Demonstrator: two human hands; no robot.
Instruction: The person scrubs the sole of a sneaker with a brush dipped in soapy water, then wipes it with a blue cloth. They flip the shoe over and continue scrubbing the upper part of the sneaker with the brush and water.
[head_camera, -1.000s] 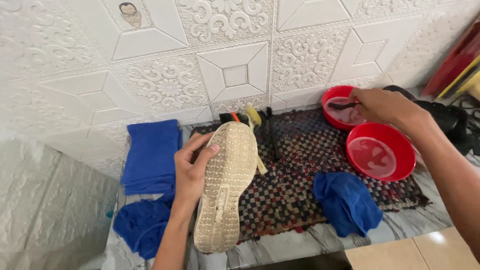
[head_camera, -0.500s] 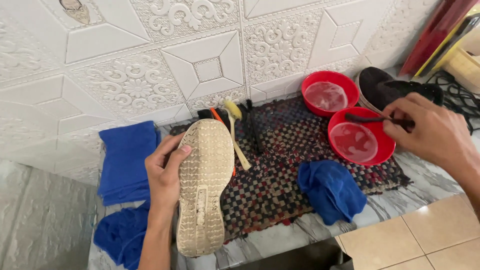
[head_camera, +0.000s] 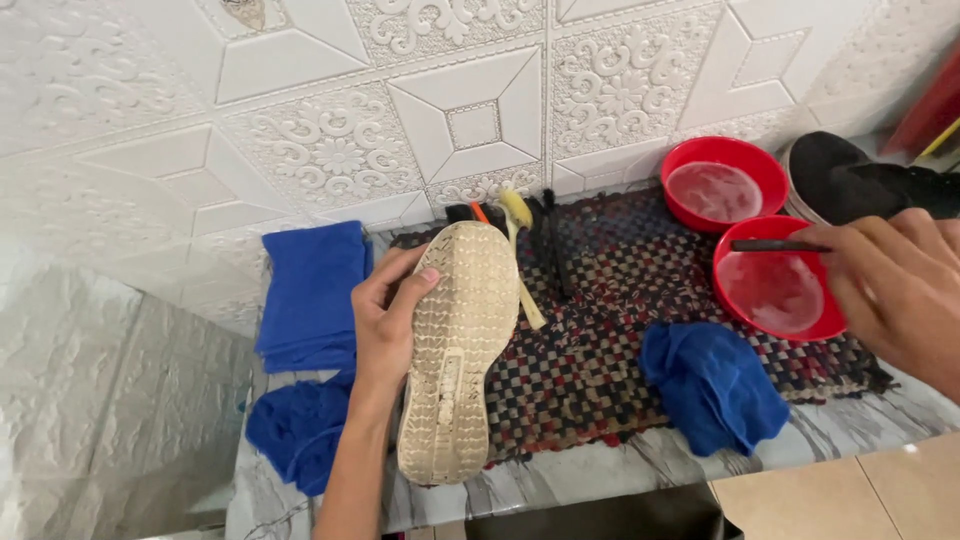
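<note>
- White embossed wall panels (head_camera: 330, 150) rise behind a marbled worktop (head_camera: 870, 425), whose front edge runs along the bottom of the view.
- Woven checked mat (head_camera: 620, 350) in red, black and white covers the middle of the worktop, from the wall almost to the front edge.
- Tan shoe (head_camera: 460, 350) is turned sole up over the mat's left edge, toe toward the wall and heel past the front edge; the sole is pale, with a fine waffle tread that looks worn and grimy.
- Left hand (head_camera: 385, 320) is clasped round the shoe's left side, thumb lying on the sole.
- Right hand (head_camera: 895, 285), at the right edge, pinches a thin dark brush handle (head_camera: 775, 245) that lies across the near red bowl (head_camera: 775, 290), which holds cloudy liquid.
- Second red bowl (head_camera: 725, 185) sits behind it by the wall, beside a black shoe (head_camera: 850, 180).
- Blue folded cloth (head_camera: 310, 290) lies left of the mat, one crumpled blue rag (head_camera: 300, 425) below it, another (head_camera: 715, 385) on the mat's front right.
- Brushes (head_camera: 520, 215), one yellow, lie by the wall at the shoe's toe.
</note>
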